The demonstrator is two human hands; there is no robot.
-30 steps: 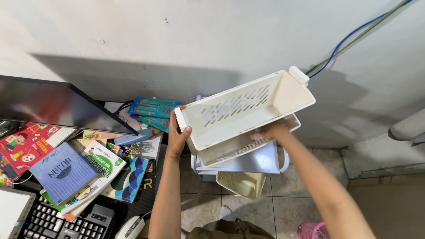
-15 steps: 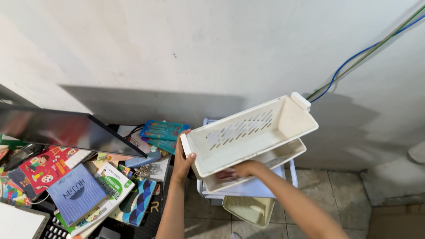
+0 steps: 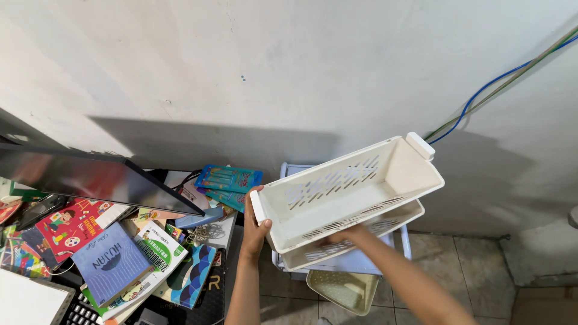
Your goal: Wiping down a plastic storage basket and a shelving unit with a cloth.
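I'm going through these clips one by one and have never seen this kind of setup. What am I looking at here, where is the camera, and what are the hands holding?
No machine here: a person wears a camera on the head, so the single view looks down at their own bare arms. The left hand grips the short end of a white slotted plastic basket, lifted and tilted. The right hand reaches under it, mostly hidden, at a second white basket just below. Beneath these stand a pale rack and a cream tray over the tiled floor. To the left, a desk holds scattered books and a dark monitor. Cables run along the wall.
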